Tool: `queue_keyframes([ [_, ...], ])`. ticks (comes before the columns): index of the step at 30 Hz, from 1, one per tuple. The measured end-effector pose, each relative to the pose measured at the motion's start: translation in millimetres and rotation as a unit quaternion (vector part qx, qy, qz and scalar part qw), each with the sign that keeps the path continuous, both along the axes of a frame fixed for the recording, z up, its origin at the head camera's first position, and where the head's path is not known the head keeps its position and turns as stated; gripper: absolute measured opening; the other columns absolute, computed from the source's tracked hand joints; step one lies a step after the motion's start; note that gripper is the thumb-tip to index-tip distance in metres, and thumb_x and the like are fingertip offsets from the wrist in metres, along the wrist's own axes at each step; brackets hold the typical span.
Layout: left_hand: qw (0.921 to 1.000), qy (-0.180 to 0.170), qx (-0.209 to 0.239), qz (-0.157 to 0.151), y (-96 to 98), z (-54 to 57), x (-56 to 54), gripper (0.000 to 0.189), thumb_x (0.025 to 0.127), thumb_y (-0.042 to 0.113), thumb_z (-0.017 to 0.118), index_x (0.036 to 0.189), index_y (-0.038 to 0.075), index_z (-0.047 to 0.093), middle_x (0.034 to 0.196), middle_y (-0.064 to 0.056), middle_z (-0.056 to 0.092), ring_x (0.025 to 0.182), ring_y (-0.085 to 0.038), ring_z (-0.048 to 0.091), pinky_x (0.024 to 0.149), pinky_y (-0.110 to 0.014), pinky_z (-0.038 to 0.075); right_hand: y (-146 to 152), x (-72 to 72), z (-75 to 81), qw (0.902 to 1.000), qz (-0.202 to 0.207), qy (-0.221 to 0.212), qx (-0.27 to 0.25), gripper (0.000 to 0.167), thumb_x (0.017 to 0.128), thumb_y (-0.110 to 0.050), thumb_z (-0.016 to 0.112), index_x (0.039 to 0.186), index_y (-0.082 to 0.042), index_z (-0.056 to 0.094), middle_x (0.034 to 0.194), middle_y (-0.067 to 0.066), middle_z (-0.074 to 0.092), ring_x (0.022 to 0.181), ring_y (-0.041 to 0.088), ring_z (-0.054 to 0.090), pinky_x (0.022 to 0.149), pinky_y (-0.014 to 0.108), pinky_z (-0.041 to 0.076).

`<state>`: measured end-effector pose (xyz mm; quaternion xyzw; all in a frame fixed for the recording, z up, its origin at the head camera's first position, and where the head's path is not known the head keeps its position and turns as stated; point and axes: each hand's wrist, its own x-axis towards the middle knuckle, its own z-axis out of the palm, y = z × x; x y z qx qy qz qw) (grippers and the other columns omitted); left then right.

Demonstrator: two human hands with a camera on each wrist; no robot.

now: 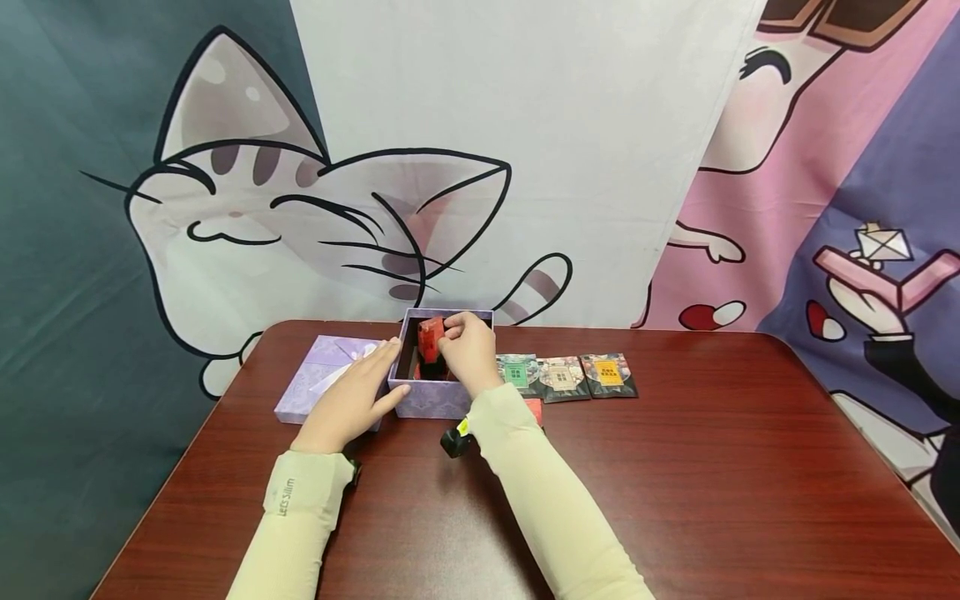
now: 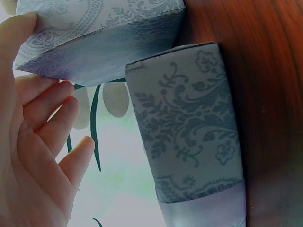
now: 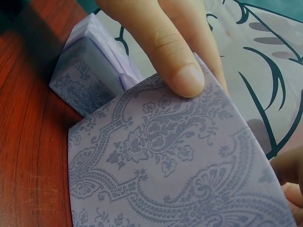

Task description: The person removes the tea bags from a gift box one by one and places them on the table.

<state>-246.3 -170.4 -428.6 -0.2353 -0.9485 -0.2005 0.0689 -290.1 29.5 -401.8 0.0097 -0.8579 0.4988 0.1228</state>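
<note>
A purple patterned box [image 1: 431, 402] stands uncovered on the table, with dark and red contents partly visible inside. My left hand [image 1: 351, 402] rests against the box's left side with its fingers fairly straight, and its thumb [image 3: 188, 81] lies on the patterned front wall in the right wrist view. Over the box's opening, my right hand [image 1: 471, 350] pinches a small red packet [image 1: 431, 335] that stands upright, its lower part dark. To the left lies the purple lid [image 1: 318, 377] with a pale ribbon, which the left wrist view shows close up beside the hand.
Right of the box lie three flat sachets, one green-labelled [image 1: 517, 372], one cream-labelled [image 1: 564, 377] and one orange-labelled [image 1: 609, 375]. A red item [image 1: 534, 408] is partly hidden behind the right sleeve. The brown table [image 1: 675, 475] ends at a printed cloth backdrop.
</note>
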Motion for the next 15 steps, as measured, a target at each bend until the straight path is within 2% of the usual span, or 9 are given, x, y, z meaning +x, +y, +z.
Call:
queue_keyframes([
  [7, 1.0000, 0.005, 0.001, -0.003, -0.4, -1.0, -1.0, 0.074, 0.100, 0.040, 0.062, 0.156, 0.000, 0.035, 0.161, -0.018, 0.035, 0.148, -0.035, 0.034, 0.120, -0.056, 0.027, 1.7, 0.1, -0.4, 0.9997, 0.004, 0.014, -0.022, 0.018, 0.083, 0.000, 0.068, 0.100, -0.003, 0.074, 0.083, 0.006, 0.070, 0.072, 0.015, 0.065, 0.063, 0.026, 0.052],
  [15, 1.0000, -0.003, 0.002, 0.001, -0.2, -1.0, -1.3, 0.076, 0.100, 0.042, 0.062, 0.157, 0.001, 0.034, 0.161, -0.018, 0.034, 0.148, -0.035, 0.034, 0.120, -0.056, 0.027, 6.9, 3.6, 2.8, 0.9973, 0.024, 0.015, -0.068, 0.019, 0.086, 0.000, 0.066, 0.103, -0.004, 0.074, 0.086, 0.005, 0.069, 0.070, 0.014, 0.066, 0.058, 0.026, 0.056],
])
